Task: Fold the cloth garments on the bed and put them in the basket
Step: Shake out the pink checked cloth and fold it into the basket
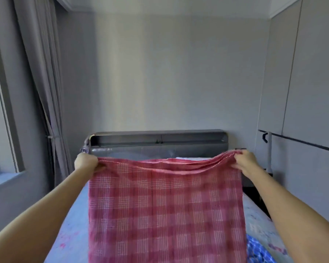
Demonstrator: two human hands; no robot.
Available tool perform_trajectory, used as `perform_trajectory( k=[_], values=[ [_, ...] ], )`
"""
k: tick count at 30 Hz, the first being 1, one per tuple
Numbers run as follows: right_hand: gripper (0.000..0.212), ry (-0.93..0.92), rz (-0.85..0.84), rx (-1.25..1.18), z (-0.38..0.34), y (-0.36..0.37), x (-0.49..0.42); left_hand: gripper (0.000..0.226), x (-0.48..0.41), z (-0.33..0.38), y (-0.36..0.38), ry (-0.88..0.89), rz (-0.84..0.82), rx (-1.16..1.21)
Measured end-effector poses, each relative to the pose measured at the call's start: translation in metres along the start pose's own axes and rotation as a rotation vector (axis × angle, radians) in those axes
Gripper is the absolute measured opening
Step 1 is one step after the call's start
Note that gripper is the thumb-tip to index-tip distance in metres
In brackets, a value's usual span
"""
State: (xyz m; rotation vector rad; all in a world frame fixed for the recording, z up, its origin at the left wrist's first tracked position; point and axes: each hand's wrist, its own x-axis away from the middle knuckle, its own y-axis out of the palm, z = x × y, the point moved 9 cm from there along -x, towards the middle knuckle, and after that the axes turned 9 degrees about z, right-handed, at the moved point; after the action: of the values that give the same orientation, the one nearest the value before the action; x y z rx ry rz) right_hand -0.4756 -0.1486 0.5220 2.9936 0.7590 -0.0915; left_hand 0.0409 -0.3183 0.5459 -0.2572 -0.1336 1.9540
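red checked cloth held up over the bed

the left hand (85, 161) and right hand (244, 161) each pinch a top corner of the red checked cloth (165, 209), fingers curled round its gathered edge. it hangs spread between outstretched arms above the bed (72, 221), hiding most of the mattress. a blue patterned garment (258, 251) lies at lower right. behind stand a grey headboard (156, 143), a curtain (46, 82) and a window (0, 130) on the left.

The red checked cloth (165, 211) I hold up runs off the bottom edge and hides most of the bed (68, 224) behind it. My fingertips are tucked under its bunched top corners. A blue patterned garment (258, 251) shows only partly, cut by the frame. No basket in view.
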Motion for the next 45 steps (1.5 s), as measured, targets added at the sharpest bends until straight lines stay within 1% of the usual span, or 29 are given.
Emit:
perform_trajectory(
  k=[1,2,5,6,7,8,10,12,14,18,21,24,27,29,31,34,37,41,43,45],
  values=[
    [0.018,-0.099,-0.020,-0.082,-0.027,0.017,-0.006,0.015,-0.012,0.020,0.000,0.039,0.101,0.114],
    [0.017,-0.191,-0.034,-0.220,-0.062,0.029,-0.011,0.020,-0.030,0.043,-0.002,0.070,0.175,0.263],
    [0.021,-0.430,-0.004,-0.621,-0.181,0.023,-0.015,0.038,-0.102,0.134,-0.025,0.233,0.314,0.596],
    [0.021,-0.484,-0.023,-0.708,-0.209,0.016,-0.010,0.038,-0.107,0.156,-0.041,0.264,0.356,0.695],
    [0.021,-0.523,-0.042,-0.755,-0.229,0.010,-0.009,0.036,-0.103,0.173,-0.053,0.293,0.378,0.747],
    [0.020,-0.571,-0.049,-0.774,-0.244,0.005,-0.008,0.033,-0.103,0.183,-0.056,0.291,0.353,0.817],
    [0.019,-0.632,-0.060,-0.770,-0.261,-0.007,-0.003,0.034,-0.066,0.203,-0.062,0.278,0.279,0.933],
    [0.019,-0.646,-0.039,-0.768,-0.263,-0.020,0.002,0.040,-0.045,0.208,-0.059,0.278,0.251,0.951],
    [0.019,-0.647,-0.009,-0.736,-0.253,-0.036,0.009,0.043,-0.030,0.201,-0.056,0.320,0.215,0.910],
    [0.020,-0.613,0.092,-0.602,-0.204,-0.074,0.026,0.040,-0.002,0.164,-0.060,0.390,0.110,0.812],
    [0.023,-0.559,0.153,-0.531,-0.152,-0.101,0.045,0.037,0.026,0.122,-0.067,0.366,0.068,0.751],
    [0.027,-0.465,0.220,-0.332,-0.081,-0.131,0.070,0.034,0.063,0.067,-0.073,0.341,0.021,0.513],
    [0.026,-0.358,0.167,-0.176,-0.006,-0.160,0.103,0.028,0.089,-0.007,-0.087,0.274,-0.015,0.293],
    [0.026,-0.285,0.165,-0.102,0.038,-0.186,0.133,0.027,0.113,-0.050,-0.100,0.272,-0.077,0.196],
    [0.027,-0.237,0.202,-0.071,0.066,-0.215,0.160,0.032,0.140,-0.075,-0.104,0.288,-0.178,0.156],
    [0.028,-0.211,0.244,-0.074,0.078,-0.248,0.197,0.035,0.164,-0.094,-0.109,0.223,-0.261,0.230],
    [0.026,-0.202,0.233,-0.055,0.076,-0.263,0.221,0.032,0.180,-0.107,-0.117,0.139,-0.227,0.242],
    [0.024,-0.162,0.190,-0.012,0.073,-0.279,0.237,0.035,0.215,-0.113,-0.134,0.098,-0.228,0.218],
    [0.023,-0.152,0.192,0.015,0.073,-0.289,0.244,0.034,0.231,-0.116,-0.144,0.079,-0.212,0.222],
    [0.021,-0.151,0.145,0.068,0.073,-0.302,0.256,0.031,0.253,-0.121,-0.161,0.055,-0.167,0.229]
  ],
)
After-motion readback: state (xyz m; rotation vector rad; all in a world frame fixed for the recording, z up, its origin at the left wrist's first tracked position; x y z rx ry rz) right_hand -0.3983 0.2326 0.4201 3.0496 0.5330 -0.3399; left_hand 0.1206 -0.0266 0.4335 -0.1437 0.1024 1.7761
